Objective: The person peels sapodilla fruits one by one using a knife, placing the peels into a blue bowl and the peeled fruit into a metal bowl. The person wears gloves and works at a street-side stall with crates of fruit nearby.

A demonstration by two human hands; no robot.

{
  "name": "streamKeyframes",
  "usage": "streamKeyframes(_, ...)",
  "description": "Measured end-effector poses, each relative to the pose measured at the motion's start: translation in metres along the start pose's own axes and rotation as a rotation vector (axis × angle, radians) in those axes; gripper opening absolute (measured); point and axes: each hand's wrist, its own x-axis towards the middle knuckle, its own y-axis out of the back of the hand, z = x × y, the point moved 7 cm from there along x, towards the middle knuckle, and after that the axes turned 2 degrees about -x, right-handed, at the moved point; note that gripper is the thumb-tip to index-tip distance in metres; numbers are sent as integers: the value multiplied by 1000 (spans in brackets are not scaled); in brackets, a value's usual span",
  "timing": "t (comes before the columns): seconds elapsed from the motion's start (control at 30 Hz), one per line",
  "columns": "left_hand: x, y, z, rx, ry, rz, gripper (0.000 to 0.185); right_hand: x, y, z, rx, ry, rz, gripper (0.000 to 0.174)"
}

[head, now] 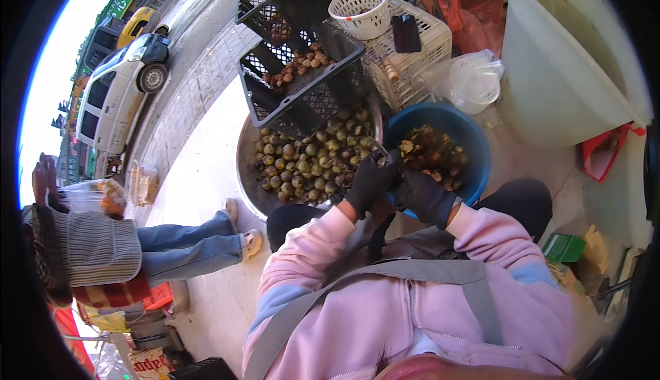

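My left hand [372, 176], in a black glove, is closed around a curved metal tool [379, 146] whose end sticks up past the fingers. Against it is my right hand [424, 197], also gloved in black, its fingers drawn together; what lies between the two hands is hidden. Both are over the near rims of two containers. On the left, a wide metal basin [247, 184] holds many round green-brown fruits or nuts [309, 161]. On the right, a blue plastic basin [477, 148] holds brownish pieces and peel-like scraps [438, 156].
A black plastic crate [304, 107] with brown nuts rests over the metal basin. Beyond stand a white crate [430, 24] with a phone [406, 33], a white basket [361, 11] and a large pale tub [546, 86]. A person in jeans [196, 246] stands at left.
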Motion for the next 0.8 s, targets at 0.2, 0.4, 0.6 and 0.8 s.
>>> streamKeyframes(0.2,15,-11,-15,832,-957,-165,15,22,19,-3,-388,-190,-224,19)
streamKeyframes(0.4,18,-14,-28,778,-894,-288,20,18,5,26,-546,-256,-410,24)
streamKeyframes(0.6,15,-15,-19,687,-949,-285,33,19,1,37,-555,-364,-437,25)
streamKeyframes(0.8,16,-17,-13,718,-919,-407,41,18,-1,49,-473,-363,-464,25)
